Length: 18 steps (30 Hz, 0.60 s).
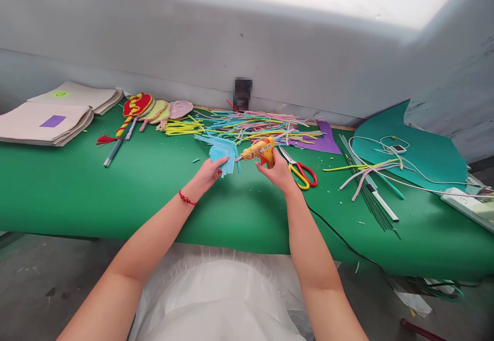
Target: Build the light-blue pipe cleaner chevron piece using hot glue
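Between the thumb and fingers of my left hand is a light blue piece made of pipe cleaners laid side by side in angled rows. My right hand is wrapped round the handle of a yellow glue gun with an orange trigger. The gun's nozzle points left, at the right edge of the blue piece; whether it touches cannot be made out. Scissors with red and yellow handles lie on the green table just right of my right hand.
Loose colored pipe cleaners are heaped behind my hands. Finished fan-shaped pieces and paper stacks lie left. On the right are a teal sheet, a white-barreled pen, cables and a power strip. A black cord crosses the table's front edge.
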Motion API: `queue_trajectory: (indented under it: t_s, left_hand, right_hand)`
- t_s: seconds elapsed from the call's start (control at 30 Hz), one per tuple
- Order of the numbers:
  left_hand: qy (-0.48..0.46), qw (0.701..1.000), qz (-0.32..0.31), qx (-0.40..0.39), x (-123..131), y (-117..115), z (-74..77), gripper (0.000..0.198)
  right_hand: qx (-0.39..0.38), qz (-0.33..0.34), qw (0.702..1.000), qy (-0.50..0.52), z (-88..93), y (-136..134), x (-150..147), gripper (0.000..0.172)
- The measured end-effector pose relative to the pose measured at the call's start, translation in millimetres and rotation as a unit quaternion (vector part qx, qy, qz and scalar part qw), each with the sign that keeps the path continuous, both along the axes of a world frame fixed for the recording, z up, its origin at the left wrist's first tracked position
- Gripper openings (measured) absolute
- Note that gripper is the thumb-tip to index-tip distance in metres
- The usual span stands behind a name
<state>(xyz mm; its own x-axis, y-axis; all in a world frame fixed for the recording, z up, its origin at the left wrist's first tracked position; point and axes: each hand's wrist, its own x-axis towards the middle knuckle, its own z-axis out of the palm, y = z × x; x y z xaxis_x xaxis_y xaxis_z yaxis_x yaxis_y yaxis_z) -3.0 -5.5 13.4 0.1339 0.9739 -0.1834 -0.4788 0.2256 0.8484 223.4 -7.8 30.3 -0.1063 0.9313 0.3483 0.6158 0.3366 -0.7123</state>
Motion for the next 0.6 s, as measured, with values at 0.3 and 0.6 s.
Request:
queue_trajectory:
  t_s: [0.3,0.6]
  left_hand:
    - [-0.017,1.0,-0.015,-0.013,1.4,-5.5,11.4,0.023]
    - [-0.025,0.999,-0.02,-0.006,0.8,-6.0,10.8,0.018]
  right_hand:
    - [0.027,0.017,0.998,-0.058,-1.6,1.5,3.6,0.032]
    - [0.035,0.02,0.996,-0.079,-1.4,-1.3,0.2,0.03]
